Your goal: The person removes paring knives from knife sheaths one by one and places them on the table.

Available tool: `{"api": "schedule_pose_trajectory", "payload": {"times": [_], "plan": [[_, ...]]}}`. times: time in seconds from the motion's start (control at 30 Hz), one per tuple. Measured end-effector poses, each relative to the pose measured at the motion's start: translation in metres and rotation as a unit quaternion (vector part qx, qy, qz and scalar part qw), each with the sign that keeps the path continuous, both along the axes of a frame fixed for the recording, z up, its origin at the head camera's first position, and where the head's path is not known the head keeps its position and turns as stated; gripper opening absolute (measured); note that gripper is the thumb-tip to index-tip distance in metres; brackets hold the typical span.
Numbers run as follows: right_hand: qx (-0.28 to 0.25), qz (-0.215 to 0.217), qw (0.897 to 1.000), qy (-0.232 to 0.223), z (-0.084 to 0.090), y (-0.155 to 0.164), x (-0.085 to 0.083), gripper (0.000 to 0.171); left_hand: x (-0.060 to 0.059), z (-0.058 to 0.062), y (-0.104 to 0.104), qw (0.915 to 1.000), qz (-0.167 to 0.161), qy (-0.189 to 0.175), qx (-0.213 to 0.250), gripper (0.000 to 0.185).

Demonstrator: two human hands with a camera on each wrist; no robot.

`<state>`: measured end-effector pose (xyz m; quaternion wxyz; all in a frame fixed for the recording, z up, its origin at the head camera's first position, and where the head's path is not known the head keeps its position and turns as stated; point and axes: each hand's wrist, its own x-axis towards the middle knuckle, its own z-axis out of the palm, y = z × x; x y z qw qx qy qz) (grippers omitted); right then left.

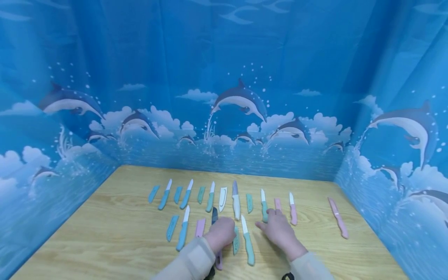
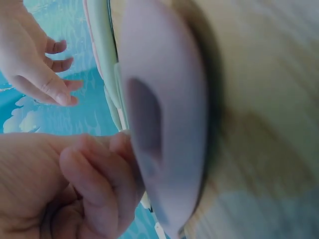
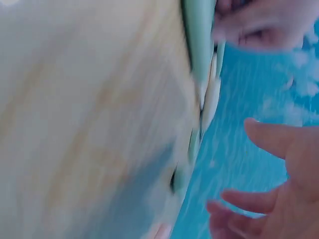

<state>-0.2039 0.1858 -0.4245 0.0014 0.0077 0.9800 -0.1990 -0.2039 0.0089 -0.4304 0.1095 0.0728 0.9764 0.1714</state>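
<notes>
My left hand (image 1: pixel 221 232) has its fingers curled against a knife with a dark blade (image 1: pixel 214 214) and a lilac handle (image 2: pixel 177 94). In the left wrist view the fingertips meet the handle's edge, and the hand covers the middle of the knife in the head view. A lilac sheath (image 1: pixel 200 226) lies to its left, a green sheath (image 1: pixel 236 243) to its right. Above the table, my right hand (image 1: pixel 280 230) is spread with nothing held, as the right wrist view shows. Closest to it are a green-handled knife (image 1: pixel 264 208) and a pink sheath (image 1: pixel 278 203).
Several knives and sheaths lie in two rows on the wooden table (image 1: pixel 105 217), among them a white-handled knife (image 1: pixel 236 202) and a blue-handled knife (image 1: pixel 182 233). A pink knife (image 1: pixel 338 218) lies apart at the right. Blue dolphin-print curtains (image 1: pixel 189 58) enclose the back and sides.
</notes>
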Motion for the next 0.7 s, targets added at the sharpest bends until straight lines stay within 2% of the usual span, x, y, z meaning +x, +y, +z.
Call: {"api": "schedule_pose_trajectory", "payload": {"times": [0.13, 0.37, 0.57, 0.7], "plan": [[0.019, -0.034, 0.999, 0.005, 0.000, 0.024, -0.013, 0.085, -0.001, -0.001, 0.000, 0.9999, 0.006, -0.003, -0.007, 0.015], [-0.004, -0.084, 0.995, -0.048, 0.001, 0.090, -0.031, 0.102, -0.001, 0.000, 0.001, 0.9991, 0.027, -0.032, 0.013, 0.017], [0.008, -0.136, 0.989, -0.063, 0.000, 0.153, -0.032, 0.110, -0.001, -0.002, 0.003, 0.9981, 0.026, -0.054, 0.010, 0.019], [0.004, -0.186, 0.978, -0.098, -0.005, 0.189, -0.031, 0.112, -0.001, -0.002, 0.004, 0.9976, 0.026, -0.061, 0.018, 0.018]]}}
